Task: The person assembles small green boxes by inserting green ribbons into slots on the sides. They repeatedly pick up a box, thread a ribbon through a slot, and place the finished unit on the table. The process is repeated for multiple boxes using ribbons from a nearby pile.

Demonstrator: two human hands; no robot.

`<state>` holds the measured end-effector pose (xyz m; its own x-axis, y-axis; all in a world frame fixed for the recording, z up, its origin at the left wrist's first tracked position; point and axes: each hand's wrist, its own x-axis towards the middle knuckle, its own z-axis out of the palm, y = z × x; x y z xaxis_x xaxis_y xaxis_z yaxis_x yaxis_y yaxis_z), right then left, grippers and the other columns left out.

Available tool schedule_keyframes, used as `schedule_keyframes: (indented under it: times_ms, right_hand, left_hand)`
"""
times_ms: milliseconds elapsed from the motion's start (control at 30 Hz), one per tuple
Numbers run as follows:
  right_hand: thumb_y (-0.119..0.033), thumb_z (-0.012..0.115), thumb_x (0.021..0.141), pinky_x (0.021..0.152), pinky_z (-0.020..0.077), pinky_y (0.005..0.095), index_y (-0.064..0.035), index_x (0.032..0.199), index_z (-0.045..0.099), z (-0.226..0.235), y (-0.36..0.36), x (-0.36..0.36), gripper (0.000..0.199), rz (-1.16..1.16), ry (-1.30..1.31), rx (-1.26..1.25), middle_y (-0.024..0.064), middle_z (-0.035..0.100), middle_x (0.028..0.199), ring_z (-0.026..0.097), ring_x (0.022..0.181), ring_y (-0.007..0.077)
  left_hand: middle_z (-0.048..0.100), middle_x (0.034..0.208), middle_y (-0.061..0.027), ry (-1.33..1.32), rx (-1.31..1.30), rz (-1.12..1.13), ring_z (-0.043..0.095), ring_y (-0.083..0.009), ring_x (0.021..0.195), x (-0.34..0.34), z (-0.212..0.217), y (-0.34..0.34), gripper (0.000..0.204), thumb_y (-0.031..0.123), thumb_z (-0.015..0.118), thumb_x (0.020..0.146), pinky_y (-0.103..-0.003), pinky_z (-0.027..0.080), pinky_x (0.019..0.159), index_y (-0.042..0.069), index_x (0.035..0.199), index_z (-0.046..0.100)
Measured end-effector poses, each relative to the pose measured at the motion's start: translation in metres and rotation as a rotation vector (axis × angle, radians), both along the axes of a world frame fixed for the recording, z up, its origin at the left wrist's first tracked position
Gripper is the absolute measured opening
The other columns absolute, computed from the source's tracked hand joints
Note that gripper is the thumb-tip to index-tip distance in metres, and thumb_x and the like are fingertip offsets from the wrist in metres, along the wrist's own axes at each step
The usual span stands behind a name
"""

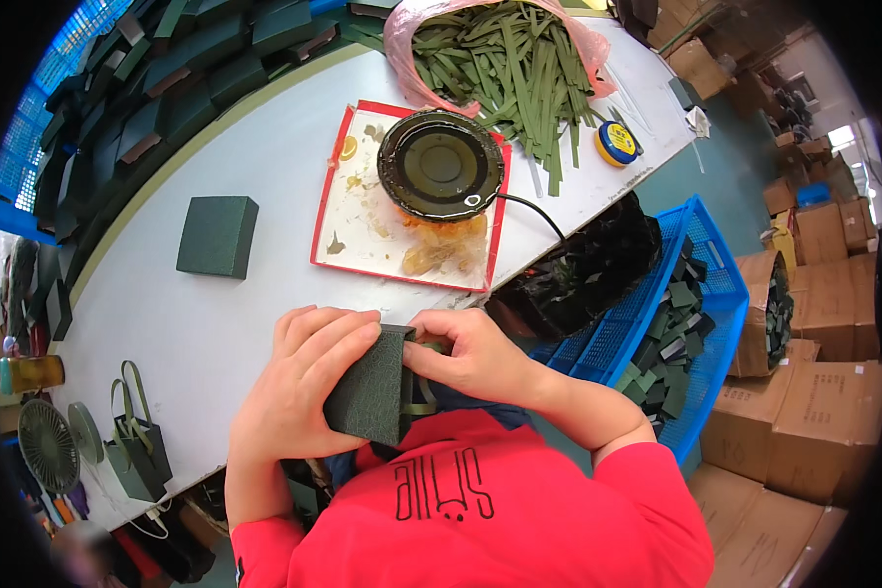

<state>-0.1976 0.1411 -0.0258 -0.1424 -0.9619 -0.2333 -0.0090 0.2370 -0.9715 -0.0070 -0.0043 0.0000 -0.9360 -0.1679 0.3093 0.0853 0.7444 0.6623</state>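
My left hand (309, 367) is wrapped round a dark green textured box (370, 387), held at the table's near edge close to my body. Against the box's right side, my right hand (470, 355) is closed, thumb and fingers pinched together. From under those fingers a narrow green strip (421, 394) loops down beside the box; its upper end is hidden by my hand. Further off to the left, a second dark green box (218, 237) lies alone on the white table (147, 338).
A round black pot (441, 165) of dark liquid stands on a red-edged, glue-stained tray (363, 250), its cord trailing right. Beyond lies a pink bag (402, 59) of green strips (519, 69). Many green boxes (181, 73) are stacked far left. A blue crate (720, 323) stands right.
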Motion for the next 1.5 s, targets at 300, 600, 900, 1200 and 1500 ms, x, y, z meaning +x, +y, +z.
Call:
schedule_keyframes:
  times_ms: [300, 600, 900, 1200, 1500]
  right_hand:
    - [-0.014, 0.067, 0.096, 0.061, 0.0442, 0.0205, 0.0003, 0.098, 0.073, -0.005, 0.008, -0.062, 0.015, -0.675, 0.154, -0.207, 0.0010, 0.071, 0.087, 0.056, 0.070, 0.0024]
    - [-0.014, 0.072, 0.092, 0.061, 0.0440, 0.0266, 0.0010, 0.093, 0.069, -0.024, -0.003, -0.189, 0.015, -0.666, 1.011, -0.275, 0.0043, 0.062, 0.076, 0.052, 0.064, 0.0102]
    - [-0.034, 0.072, 0.088, 0.072, 0.0507, 0.0415, 0.0005, 0.091, 0.071, -0.047, -0.059, -0.231, 0.035, -0.691, 1.041, -0.121, 0.0165, 0.067, 0.085, 0.064, 0.077, 0.0322]
    - [-0.026, 0.076, 0.086, 0.061, 0.0474, 0.0262, 0.0029, 0.091, 0.070, -0.053, -0.059, -0.233, 0.030, -0.750, 0.802, -0.060, 0.0044, 0.067, 0.074, 0.059, 0.065, 0.0094]
    - [-0.006, 0.071, 0.078, 0.087, 0.0484, 0.0383, -0.0020, 0.067, 0.053, -0.006, -0.028, -0.184, 0.021, -0.675, 1.149, -0.558, 0.0146, 0.065, 0.115, 0.061, 0.100, 0.0256]
  left_hand:
    - [0.049, 0.135, -0.0186, -0.121, -0.108, 0.448, 0.049, -0.0399, 0.120, 0.029, -0.008, -0.007, 0.089, 0.014, 0.087, 0.053, -0.049, 0.040, 0.103, 0.010, 0.136, 0.054]
    - [0.046, 0.134, -0.0205, -0.457, -0.114, 0.855, 0.048, -0.0393, 0.118, 0.069, -0.013, -0.023, 0.089, 0.019, 0.087, 0.057, -0.046, 0.042, 0.102, 0.013, 0.140, 0.054]
    - [0.059, 0.113, -0.0130, -0.484, 0.250, 0.889, 0.058, -0.0255, 0.102, 0.090, -0.018, -0.049, 0.016, 0.014, 0.061, 0.095, -0.033, 0.045, 0.093, 0.000, 0.102, 0.063]
    - [0.049, 0.145, -0.0208, 0.133, -0.101, 0.655, 0.035, -0.0395, 0.145, 0.092, -0.006, -0.044, 0.029, 0.001, 0.068, 0.075, -0.051, 0.024, 0.116, 0.006, 0.062, 0.042]
    - [0.033, 0.157, -0.0218, -0.425, -0.220, 0.407, 0.022, -0.0444, 0.149, 0.045, 0.002, -0.015, 0.050, 0.005, 0.083, 0.057, -0.057, 0.020, 0.119, 0.007, 0.104, 0.064]
